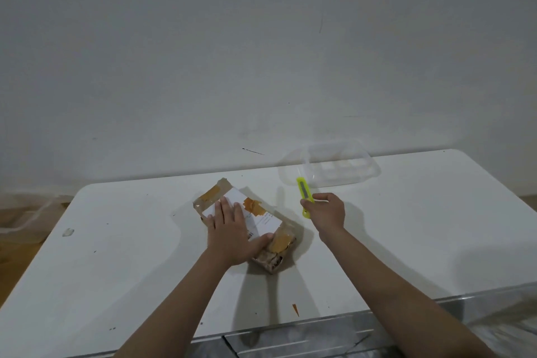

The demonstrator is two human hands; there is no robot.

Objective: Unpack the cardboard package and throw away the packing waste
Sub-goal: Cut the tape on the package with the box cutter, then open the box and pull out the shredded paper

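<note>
A small cardboard package (261, 212), wrapped in clear and orange tape with a white label on top, lies at the middle of the white table (130, 256). My left hand (232, 232) rests flat on the package, fingers spread over the label. To the right of the package, my right hand (327, 212) grips a yellow-green box cutter (305, 193), held above the table with its tip pointing away from me. The cutter is apart from the package.
A clear plastic container (334, 168) stands at the back of the table by the wall, just beyond the cutter. A small orange tape scrap (295, 309) lies near the front edge. A translucent bin (26, 218) sits on the floor at left.
</note>
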